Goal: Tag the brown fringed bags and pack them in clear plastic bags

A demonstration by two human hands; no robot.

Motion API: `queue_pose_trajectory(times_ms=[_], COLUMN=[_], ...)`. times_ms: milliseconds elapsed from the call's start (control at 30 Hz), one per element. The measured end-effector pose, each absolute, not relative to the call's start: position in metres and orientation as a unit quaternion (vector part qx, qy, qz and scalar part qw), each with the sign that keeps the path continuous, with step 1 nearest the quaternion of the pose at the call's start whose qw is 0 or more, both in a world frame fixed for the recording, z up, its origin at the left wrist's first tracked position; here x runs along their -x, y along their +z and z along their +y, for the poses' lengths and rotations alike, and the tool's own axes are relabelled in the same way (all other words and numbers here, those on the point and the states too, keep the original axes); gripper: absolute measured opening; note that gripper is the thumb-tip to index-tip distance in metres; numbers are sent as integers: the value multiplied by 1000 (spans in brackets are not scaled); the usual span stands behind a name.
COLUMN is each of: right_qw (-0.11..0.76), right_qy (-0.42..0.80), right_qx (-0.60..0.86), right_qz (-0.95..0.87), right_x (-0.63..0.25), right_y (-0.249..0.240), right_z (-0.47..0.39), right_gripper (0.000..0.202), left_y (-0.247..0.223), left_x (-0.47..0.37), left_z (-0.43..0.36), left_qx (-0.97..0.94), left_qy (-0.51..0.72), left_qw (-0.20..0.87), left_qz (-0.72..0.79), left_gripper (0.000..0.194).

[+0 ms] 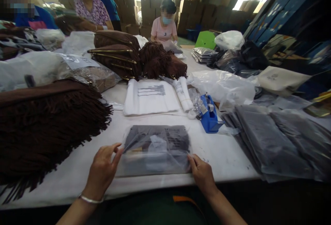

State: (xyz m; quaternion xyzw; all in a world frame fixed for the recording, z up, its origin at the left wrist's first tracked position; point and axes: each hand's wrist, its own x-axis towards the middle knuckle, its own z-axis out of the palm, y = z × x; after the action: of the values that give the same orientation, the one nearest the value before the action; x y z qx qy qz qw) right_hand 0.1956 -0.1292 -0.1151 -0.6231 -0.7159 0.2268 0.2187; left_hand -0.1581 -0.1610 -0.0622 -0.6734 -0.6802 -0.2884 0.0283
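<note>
A clear plastic bag (165,164) lies flat near the front edge of the table, a dark folded item (178,139) showing inside its far part. Printed lines run along the bag's far side, and a pale, whitish patch shows through the film in the middle. My left hand (104,166) is at the bag's left edge, thumb and forefinger tips close together on the film. At the right edge, my right hand (203,173) pinches the plastic between thumb and fingers.
Brown fringed bags (51,121) fill the left. Beyond the bag lie white printed plastic sleeves (152,97) and a blue tape dispenser (209,114). Filled dark packages (279,142) are piled at the right. Brown zippered bags (116,52) stand behind; several co-workers are across the table.
</note>
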Motion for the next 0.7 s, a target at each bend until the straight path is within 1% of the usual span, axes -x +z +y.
queue_pose_trajectory(times_ms=[33,100,167,200,267,367,433,600,700], right_qw=[216,212,218,225,251,304,341,439,455], right_qy=[231,239,250,261,303,355,342,241,236], right_qx=[625,631,637,637,634,633,652,699,689], right_qz=[-714,-707,-696,-689,-666,-617,-584,-509,-513], right_x=[-195,-193,-191,-190,-190,-205,-231,-305,-323], right_y=[-114,-111,-108,-106,-102,-95,-88,-64,-58], right_z=[-128,-126,-126,-126,-124,-107,-87,-15,27], right_gripper=[43,42,42,42,41,41,41,52,50], left_y=[-56,-52,-58,-65,-81,-104,-114,-120,-123], left_x=[146,119,95,86,78,83,89,94,95], left_z=[-154,-139,-128,-125,-120,-114,-109,-104,-103], left_qx=[705,766,797,802,799,795,795,802,805], left_qy=[-281,-244,-207,-197,-208,-267,-295,-316,-311], left_qw=[30,-11,-62,-79,-83,-65,-52,-23,-12], left_qz=[-650,-594,-564,-559,-559,-541,-527,-507,-505], left_gripper=[37,35,22,20,23,24,27,31,31])
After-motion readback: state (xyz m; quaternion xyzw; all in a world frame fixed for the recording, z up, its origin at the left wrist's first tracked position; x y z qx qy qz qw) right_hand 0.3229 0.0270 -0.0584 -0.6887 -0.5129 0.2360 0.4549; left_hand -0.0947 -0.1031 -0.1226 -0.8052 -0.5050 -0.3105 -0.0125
